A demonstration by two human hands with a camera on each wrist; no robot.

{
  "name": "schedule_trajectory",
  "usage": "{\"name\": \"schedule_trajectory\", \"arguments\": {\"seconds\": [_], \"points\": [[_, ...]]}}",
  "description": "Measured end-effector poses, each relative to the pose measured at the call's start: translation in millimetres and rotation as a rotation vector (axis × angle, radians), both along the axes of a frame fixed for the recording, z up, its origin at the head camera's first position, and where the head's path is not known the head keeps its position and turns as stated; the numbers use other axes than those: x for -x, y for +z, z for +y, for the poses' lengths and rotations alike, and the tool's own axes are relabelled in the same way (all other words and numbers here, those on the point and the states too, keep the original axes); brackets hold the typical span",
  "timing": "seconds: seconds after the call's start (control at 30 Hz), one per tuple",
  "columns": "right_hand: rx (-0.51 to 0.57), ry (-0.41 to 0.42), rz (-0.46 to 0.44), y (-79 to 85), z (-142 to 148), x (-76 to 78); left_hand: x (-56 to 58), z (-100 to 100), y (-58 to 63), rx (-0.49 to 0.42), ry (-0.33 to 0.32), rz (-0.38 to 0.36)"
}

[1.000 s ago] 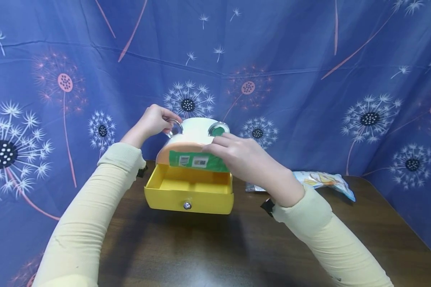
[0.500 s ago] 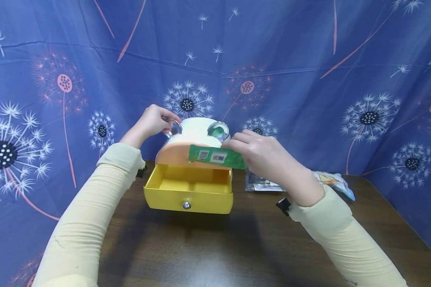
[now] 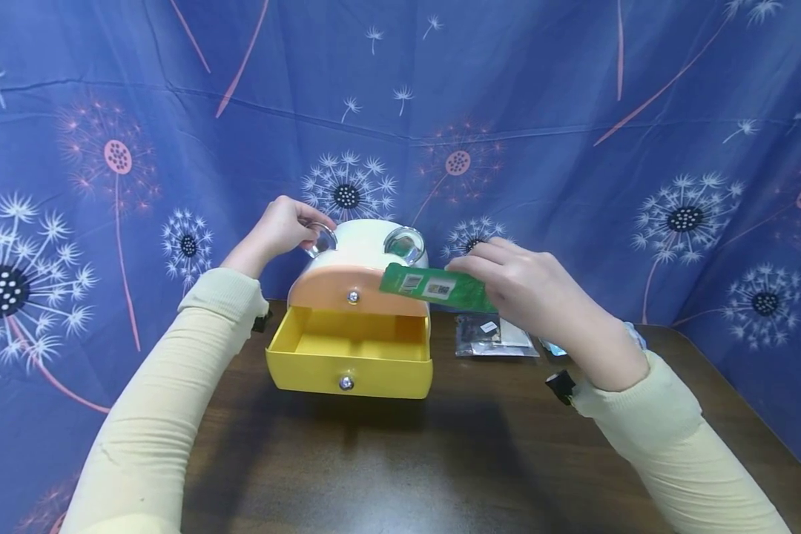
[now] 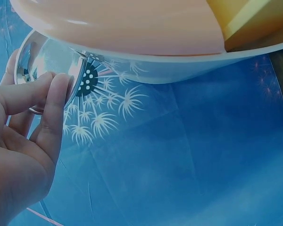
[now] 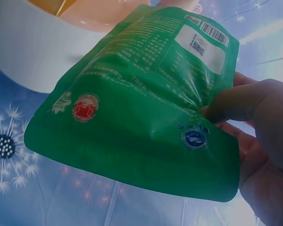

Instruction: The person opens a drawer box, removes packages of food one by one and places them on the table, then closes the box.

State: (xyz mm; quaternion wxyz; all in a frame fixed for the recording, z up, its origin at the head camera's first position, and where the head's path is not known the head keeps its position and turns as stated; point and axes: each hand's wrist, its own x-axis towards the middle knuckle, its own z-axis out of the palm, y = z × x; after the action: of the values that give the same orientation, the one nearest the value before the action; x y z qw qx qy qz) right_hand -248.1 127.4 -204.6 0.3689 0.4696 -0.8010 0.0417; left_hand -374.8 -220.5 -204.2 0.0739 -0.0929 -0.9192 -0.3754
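Note:
A small white drawer cabinet (image 3: 363, 241) stands on the table, with a peach upper drawer (image 3: 323, 285) closed and a yellow lower drawer (image 3: 383, 378) pulled out; its visible inside holds nothing. Two round chrome-rimmed mirrors stick up from its top. My left hand (image 3: 279, 231) pinches the left mirror (image 4: 49, 59) between thumb and fingers. To the cabinet's right, my right hand (image 3: 530, 285) pinches a flat green pouch (image 5: 146, 141) by one side, thumb on its printed face. The pouch is held tilted in the air, its left end in front of the peach drawer's right part.
A clear plastic packet (image 3: 487, 337) with a white label lies on the table (image 3: 387, 475), right of the cabinet. Behind my right wrist, another light-blue package (image 3: 552, 348) is mostly hidden. A blue dandelion-print cloth (image 3: 541, 170) hangs close behind the cabinet.
My right hand has carried the green pouch rightward, away from the cabinet's front, uncovering the peach drawer's knob and the clear packet. My left hand stays on the mirror.

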Motion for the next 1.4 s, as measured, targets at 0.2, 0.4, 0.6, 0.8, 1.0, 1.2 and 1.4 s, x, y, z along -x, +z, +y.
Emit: {"name": "schedule_trajectory", "arguments": {"seconds": [0.2, 0.4, 0.6, 0.8, 1.0, 1.2, 1.4], "points": [[0.005, -0.019, 0.016, -5.2, 11.9, -0.4, -1.1, 0.2, -0.3, 0.004, -0.002, 0.004], [-0.001, -0.044, 0.006, -11.9, 24.8, -1.3, -0.7, 0.6, -0.4, 0.006, -0.004, 0.011], [0.005, -0.048, 0.017, -18.7, 34.5, -0.3, -1.4, 0.7, -0.6, 0.014, -0.002, 0.024], [0.024, -0.039, 0.035, -27.2, 44.6, 1.4, -1.5, 0.5, -0.3, 0.021, -0.003, 0.028], [0.035, -0.041, 0.032, -38.6, 56.4, 4.2, -1.2, 0.7, -0.4, 0.023, -0.001, 0.031], [0.039, -0.025, 0.024, -55.3, 64.5, 10.6, -2.0, 0.5, 0.5, 0.024, -0.002, 0.034], [0.027, -0.039, -0.018, -74.6, 71.9, 15.9, -3.2, 1.0, 0.8, 0.019, -0.001, 0.022]]}}
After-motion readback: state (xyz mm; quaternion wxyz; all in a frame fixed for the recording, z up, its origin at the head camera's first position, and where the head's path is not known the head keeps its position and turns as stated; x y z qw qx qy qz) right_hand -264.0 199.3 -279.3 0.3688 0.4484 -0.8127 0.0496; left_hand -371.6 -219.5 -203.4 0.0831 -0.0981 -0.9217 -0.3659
